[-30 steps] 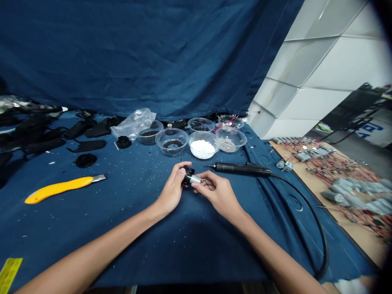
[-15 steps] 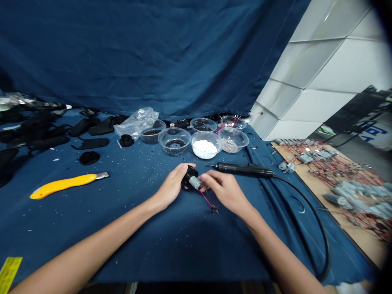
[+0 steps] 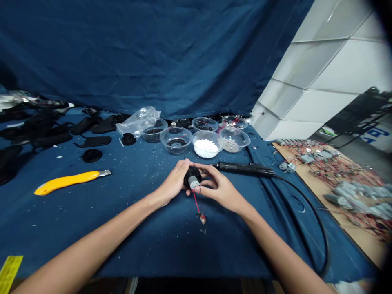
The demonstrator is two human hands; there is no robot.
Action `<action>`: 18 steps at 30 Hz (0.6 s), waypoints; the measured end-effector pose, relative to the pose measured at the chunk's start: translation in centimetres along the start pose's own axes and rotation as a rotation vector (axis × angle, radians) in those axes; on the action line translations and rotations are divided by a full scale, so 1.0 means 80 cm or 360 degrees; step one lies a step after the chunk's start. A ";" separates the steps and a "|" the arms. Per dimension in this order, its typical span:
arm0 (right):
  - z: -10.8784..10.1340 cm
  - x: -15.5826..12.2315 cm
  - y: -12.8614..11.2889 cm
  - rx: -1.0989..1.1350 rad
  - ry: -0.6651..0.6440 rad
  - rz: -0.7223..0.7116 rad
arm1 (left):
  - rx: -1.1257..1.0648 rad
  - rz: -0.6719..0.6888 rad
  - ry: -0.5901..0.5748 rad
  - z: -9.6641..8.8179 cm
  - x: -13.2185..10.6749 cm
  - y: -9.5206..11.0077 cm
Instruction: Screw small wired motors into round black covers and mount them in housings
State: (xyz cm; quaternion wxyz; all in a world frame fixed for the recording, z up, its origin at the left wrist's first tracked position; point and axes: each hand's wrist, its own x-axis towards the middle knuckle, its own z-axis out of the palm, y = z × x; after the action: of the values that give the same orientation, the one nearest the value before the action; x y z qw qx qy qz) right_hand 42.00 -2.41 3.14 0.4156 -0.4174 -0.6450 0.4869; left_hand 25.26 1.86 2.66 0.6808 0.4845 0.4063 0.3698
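Between my hands, above the blue cloth, is a small grey motor [image 3: 193, 182] seated in a round black plastic housing [image 3: 191, 173]. My left hand [image 3: 174, 181] is closed around the housing's left side. From the right, the fingers of my right hand [image 3: 218, 184] curl against the housing and the motor. A red and a dark wire [image 3: 196, 201] hang from the motor's end toward me, with a small part at their tips that I cannot make out. Just beyond my right hand lies a black electric screwdriver [image 3: 245, 168] with a cable.
Clear plastic bowls hold white bits [image 3: 206, 148], black parts [image 3: 176, 143] and small grey pieces [image 3: 231, 145]. A yellow utility knife [image 3: 69, 182] lies left, near a round black part [image 3: 92, 155] and black casings [image 3: 94, 141]. Several wired motors [image 3: 355, 192] cover a board at right.
My right hand has moved from the motor's wire end onto the housing's right side. The motor now points more toward me, and its wires hang straighter down.
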 end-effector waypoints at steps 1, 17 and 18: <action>0.002 0.001 0.000 0.0055 0.0044 0.0023 | 0.0005 0.0021 -0.0004 -0.003 0.000 0.002; -0.005 0.009 0.001 0.0325 0.0368 0.0075 | 0.0185 0.0347 -0.0186 -0.004 -0.007 0.005; -0.005 0.009 0.002 0.0346 0.0364 0.0071 | 0.0164 0.0362 -0.0181 -0.003 -0.007 0.005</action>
State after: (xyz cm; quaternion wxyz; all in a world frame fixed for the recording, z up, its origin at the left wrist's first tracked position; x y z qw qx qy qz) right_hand 42.17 -1.62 3.11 0.5182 -0.4370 -0.5274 0.5122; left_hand 24.74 1.53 3.09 0.6304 0.5821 0.3280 0.3952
